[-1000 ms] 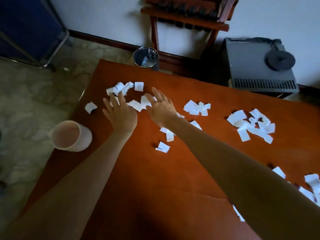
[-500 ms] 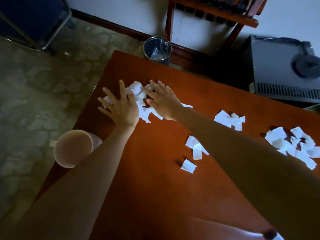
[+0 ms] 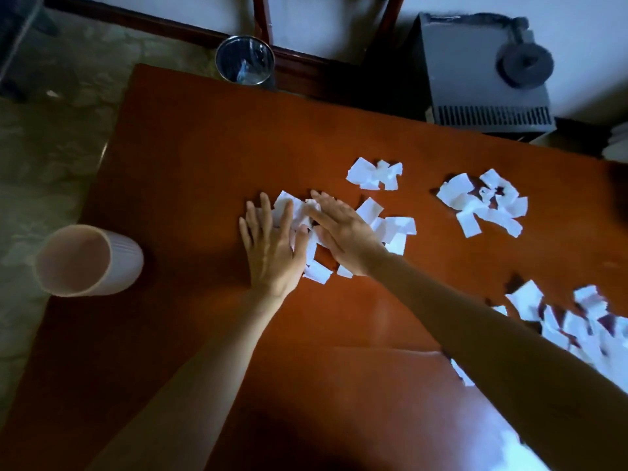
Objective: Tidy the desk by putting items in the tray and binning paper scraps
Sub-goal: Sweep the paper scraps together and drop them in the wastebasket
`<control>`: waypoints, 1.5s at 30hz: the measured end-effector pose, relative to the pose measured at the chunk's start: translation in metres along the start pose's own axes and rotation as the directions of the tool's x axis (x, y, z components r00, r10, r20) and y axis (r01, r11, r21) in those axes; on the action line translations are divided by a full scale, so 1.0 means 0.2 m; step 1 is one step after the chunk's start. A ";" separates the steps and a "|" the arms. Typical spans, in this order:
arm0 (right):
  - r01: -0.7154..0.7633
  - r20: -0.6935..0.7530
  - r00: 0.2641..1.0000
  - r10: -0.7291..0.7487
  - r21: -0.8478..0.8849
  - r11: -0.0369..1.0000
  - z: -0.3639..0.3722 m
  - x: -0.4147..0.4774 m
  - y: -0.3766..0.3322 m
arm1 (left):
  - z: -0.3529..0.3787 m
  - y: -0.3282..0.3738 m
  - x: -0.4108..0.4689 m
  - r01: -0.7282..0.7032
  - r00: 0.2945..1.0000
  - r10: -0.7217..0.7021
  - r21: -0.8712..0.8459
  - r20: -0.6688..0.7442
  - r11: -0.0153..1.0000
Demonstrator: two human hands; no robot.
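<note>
White paper scraps lie on the red-brown desk [image 3: 190, 158]. My left hand [image 3: 270, 246] and my right hand [image 3: 343, 232] lie flat with straight fingers, side by side, pressing on one bunched pile of scraps [image 3: 299, 212] between them. More scraps [image 3: 394, 229] stick out to the right of my right hand. Separate piles lie farther right: a small one [image 3: 373, 175], a bigger one [image 3: 482, 202], and a spread [image 3: 577, 324] near the right edge. A pale plastic bin [image 3: 85, 263] stands on the floor beside the desk's left edge.
A metal wastebasket [image 3: 244, 59] stands on the floor beyond the desk's far edge. A grey box-shaped appliance [image 3: 482, 73] sits at the back right by the wall. Wooden furniture legs [image 3: 261, 15] stand against the wall. The floor [image 3: 44, 158] is stone-patterned on the left.
Both hands have dragged the scraps from the desk's far left corner toward me and to the right, bunching them into one pile that reaches the scraps near the middle. The view tilted down.
</note>
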State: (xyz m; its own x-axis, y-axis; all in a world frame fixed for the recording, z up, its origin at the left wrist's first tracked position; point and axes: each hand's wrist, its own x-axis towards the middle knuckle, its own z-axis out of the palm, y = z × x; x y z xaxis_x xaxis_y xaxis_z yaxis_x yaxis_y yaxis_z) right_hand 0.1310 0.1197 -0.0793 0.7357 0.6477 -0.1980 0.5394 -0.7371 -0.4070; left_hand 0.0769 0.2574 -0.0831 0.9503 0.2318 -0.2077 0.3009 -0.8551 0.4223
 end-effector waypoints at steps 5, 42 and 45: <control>-0.067 -0.088 0.994 0.067 0.004 0.998 0.06 -0.31 0.10 | 0.17 0.18 -0.23 -0.085 0.996 0.081 0.167 0.032 0.982; -0.499 -0.143 0.832 0.537 0.230 0.835 -0.41 -1.01 0.79 | 0.39 1.20 -0.44 -0.034 0.997 0.044 0.177 -0.057 0.984; -0.558 -0.088 0.804 0.588 0.229 0.797 -0.45 -0.83 0.83 | 0.33 1.10 -0.24 -0.008 0.998 0.020 0.192 -0.059 0.981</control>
State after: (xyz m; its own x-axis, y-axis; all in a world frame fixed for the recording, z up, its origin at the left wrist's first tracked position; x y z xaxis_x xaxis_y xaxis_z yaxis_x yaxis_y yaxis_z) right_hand 0.1350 -0.1269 -0.0339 0.9449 0.0700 -0.3197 -0.0743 -0.9054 -0.4181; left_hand 0.0932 0.0271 -0.0387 0.9591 0.2417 -0.1470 0.2722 -0.9301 0.2467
